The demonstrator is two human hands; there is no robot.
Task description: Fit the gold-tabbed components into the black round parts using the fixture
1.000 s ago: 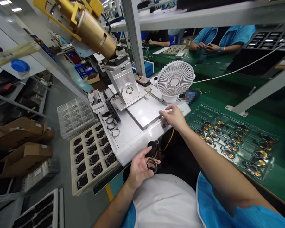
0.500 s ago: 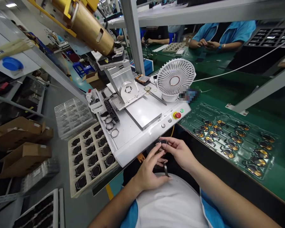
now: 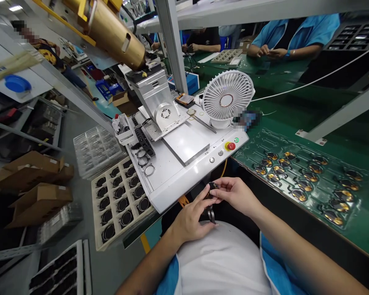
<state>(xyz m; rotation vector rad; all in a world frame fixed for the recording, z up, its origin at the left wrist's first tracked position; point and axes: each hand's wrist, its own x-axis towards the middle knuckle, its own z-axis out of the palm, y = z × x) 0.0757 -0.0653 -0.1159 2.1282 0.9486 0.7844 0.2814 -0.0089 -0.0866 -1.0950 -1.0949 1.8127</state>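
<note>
"Where do the hands sit on your feed?"

"From my remote station, I see both meet above the lap, before the white machine [image 3: 175, 189]. The left hand [image 3: 189, 220] reaches inward, fingers extended; the right hand [image 3: 236, 196] angles in opposite, fingers bent."

"Wide or closed?"

"Closed. Their fingertips pinch a round dark piece [image 3: 213, 187] between them, and the left also holds a dark ring [image 3: 212, 215] just below, its thumb underneath."

"And the containers?"

"At left, a cream tray [image 3: 96, 224] carries black round pieces in compartments. At right, a clear tray [image 3: 249, 154] holds black-and-gold discs [image 3: 310, 176]. On the machine, a small white bin [image 3: 126, 137] contains bits I cannot make out."
</note>
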